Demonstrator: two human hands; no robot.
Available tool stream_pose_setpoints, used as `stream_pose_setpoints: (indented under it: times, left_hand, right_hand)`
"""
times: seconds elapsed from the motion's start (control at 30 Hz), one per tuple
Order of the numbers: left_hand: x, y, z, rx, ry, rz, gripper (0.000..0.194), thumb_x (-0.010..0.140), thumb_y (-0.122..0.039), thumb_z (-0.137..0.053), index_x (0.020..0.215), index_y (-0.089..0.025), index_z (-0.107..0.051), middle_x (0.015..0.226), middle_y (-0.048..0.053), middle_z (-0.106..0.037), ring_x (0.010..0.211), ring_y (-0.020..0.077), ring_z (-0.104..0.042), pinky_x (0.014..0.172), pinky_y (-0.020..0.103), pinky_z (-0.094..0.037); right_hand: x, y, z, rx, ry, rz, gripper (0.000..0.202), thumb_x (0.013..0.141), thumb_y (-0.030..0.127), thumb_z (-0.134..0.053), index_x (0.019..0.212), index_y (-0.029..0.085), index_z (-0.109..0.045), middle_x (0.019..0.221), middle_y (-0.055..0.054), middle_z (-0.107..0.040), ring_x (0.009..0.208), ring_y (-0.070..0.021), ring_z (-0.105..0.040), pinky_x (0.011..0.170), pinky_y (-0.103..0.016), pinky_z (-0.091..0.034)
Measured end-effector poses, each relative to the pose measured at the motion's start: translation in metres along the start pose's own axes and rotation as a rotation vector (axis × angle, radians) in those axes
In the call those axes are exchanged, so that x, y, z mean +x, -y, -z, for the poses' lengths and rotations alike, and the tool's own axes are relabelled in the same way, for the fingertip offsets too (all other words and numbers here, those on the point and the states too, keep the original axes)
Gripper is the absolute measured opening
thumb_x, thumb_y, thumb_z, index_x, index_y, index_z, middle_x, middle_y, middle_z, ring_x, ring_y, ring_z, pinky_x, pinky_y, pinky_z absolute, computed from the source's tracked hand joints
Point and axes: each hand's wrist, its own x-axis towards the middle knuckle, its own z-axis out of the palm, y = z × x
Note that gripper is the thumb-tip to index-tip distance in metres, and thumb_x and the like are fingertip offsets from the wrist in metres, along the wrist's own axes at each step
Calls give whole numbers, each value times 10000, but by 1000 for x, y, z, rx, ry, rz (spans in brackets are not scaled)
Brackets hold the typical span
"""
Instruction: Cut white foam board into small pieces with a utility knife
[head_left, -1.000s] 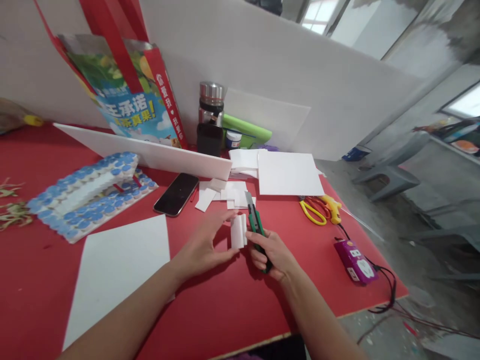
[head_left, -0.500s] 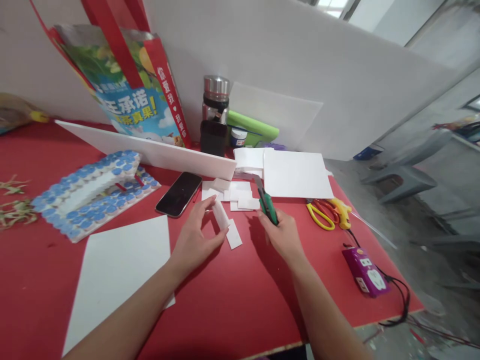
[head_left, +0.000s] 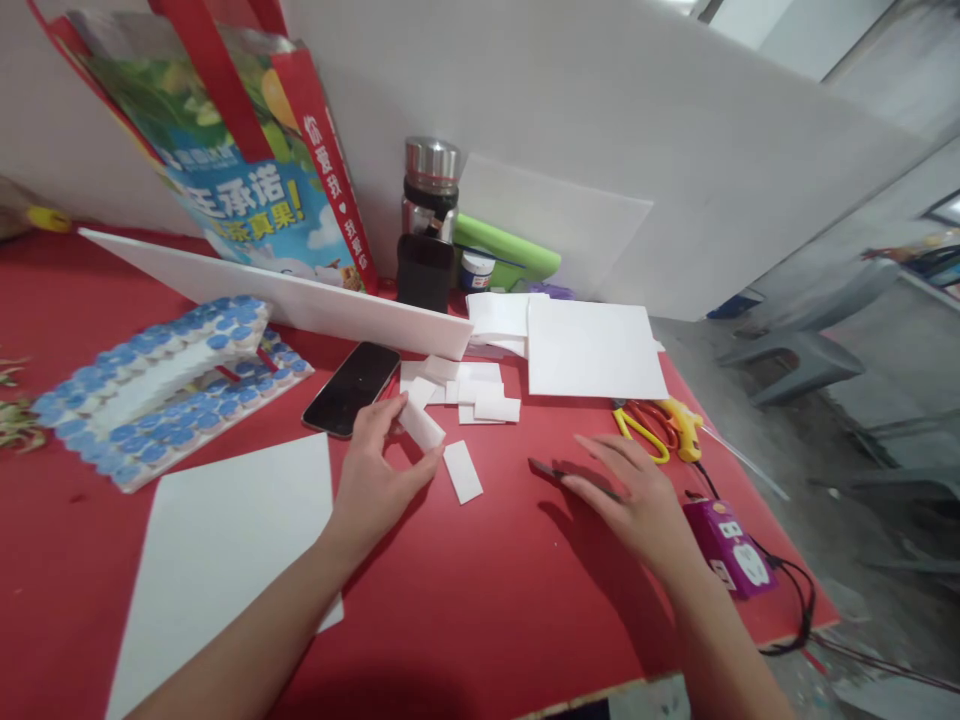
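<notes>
My left hand (head_left: pixel 380 465) pinches a small white foam-board strip (head_left: pixel 421 426) between thumb and fingers, tilted above the table. Just right of it, another white strip (head_left: pixel 463 472) lies flat on the red tabletop. My right hand (head_left: pixel 630 495) is farther right, with a utility knife (head_left: pixel 555 470) held loosely low in its grip; the dark tip points left and most of the handle is hidden by the thumb and fingers. Beyond both hands, several small white pieces (head_left: pixel 496 408) lie in an overlapping pile.
A phone (head_left: pixel 352 390) and a white sheet (head_left: pixel 232 550) lie left. Behind stand a long white board (head_left: pixel 300 305), a bottle (head_left: pixel 431 190) and a bag (head_left: pixel 247 200). At right are white boards (head_left: pixel 596 350), yellow-handled scissors (head_left: pixel 641 435), a glue gun (head_left: pixel 684 428) and a purple power box (head_left: pixel 731 550).
My right hand has moved right and toward me with the knife, which is lowered and now points left. My left hand has shifted slightly left with its strip, away from the flat one.
</notes>
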Motion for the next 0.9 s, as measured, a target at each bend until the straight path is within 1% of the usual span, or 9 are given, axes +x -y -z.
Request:
stream_pose_setpoints:
  times: [0.07, 0.17, 0.3, 0.37, 0.5, 0.6, 0.7, 0.8, 0.9]
  left_hand:
    - [-1, 0, 0, 92, 29, -44, 682, 854, -489, -794, 1461, -268, -577, 1429, 115, -540, 1291, 323, -615, 1140, 519, -527]
    - [-1, -2, 0, 146, 41, -86, 679, 860, -467, -785, 1473, -274, -565, 1437, 103, -540, 1324, 317, -596, 1147, 494, -522]
    - [1, -3, 1, 100, 20, -58, 661, 839, -453, -794, 1433, -262, -578, 1403, 97, -563, 1262, 297, -628, 1128, 484, -532]
    - [1, -4, 2, 54, 9, -37, 647, 840, -445, -794, 1422, -264, -577, 1405, 97, -563, 1232, 286, -640, 1118, 483, -535]
    - [1, -5, 3, -3, 0, -60, 641, 849, -426, -794, 1430, -276, -568, 1410, 94, -566, 1217, 274, -636, 1092, 470, -542]
    - [0, -3, 3, -8, -1, -60, 670, 842, -457, -807, 1439, -271, -566, 1387, 93, -574, 1144, 259, -651, 1050, 465, -559]
    - [1, -1, 2, -17, 0, -39, 692, 830, -480, -815, 1442, -265, -573, 1380, 99, -577, 1096, 251, -657, 1027, 474, -566]
    - [4, -2, 2, -93, -12, 2, 703, 822, -480, -815, 1446, -265, -576, 1403, 105, -572, 1112, 249, -662, 1027, 468, -574]
    - [6, -5, 3, -147, -22, 76, 736, 794, -485, -831, 1445, -246, -582, 1378, 117, -590, 1096, 247, -663, 1011, 464, -586]
  right_hand:
    - [32, 23, -9, -31, 16, 42, 407, 1059, 390, -608, 1410, 192, -671, 1340, -162, -690, 1242, -313, -628, 1089, -516, -511]
    - [83, 49, -33, -37, 120, 152, 516, 1025, 256, -630, 1535, 201, -577, 1489, -146, -637, 1353, -335, -550, 1150, -546, -466]
    - [118, 57, -65, -153, 290, 213, 648, 968, 111, -640, 1599, 177, -504, 1515, -188, -616, 1441, -396, -475, 1125, -593, -454]
    - [116, 54, -74, -189, 295, 217, 589, 993, 105, -601, 1575, 155, -526, 1411, -208, -660, 1366, -389, -537, 1089, -576, -473]
    - [95, 42, -75, -103, 176, 205, 408, 1020, 164, -602, 1424, 129, -651, 1270, -197, -667, 1153, -331, -649, 972, -458, -538]
    - [86, 38, -69, 11, 139, 112, 314, 1010, 191, -621, 1311, 162, -705, 1227, -159, -676, 1027, -294, -684, 845, -391, -548]
    - [86, 39, -64, 119, 120, 23, 202, 987, 237, -648, 1161, 188, -740, 1155, -128, -701, 974, -290, -678, 814, -393, -516]
    - [87, 44, -57, 394, 119, -126, 144, 933, 310, -722, 1025, 201, -742, 1014, -81, -723, 906, -257, -657, 797, -372, -490]
    - [84, 48, -47, 892, 212, -379, 243, 855, 402, -816, 986, 207, -752, 863, -29, -720, 754, -193, -621, 703, -321, -468]
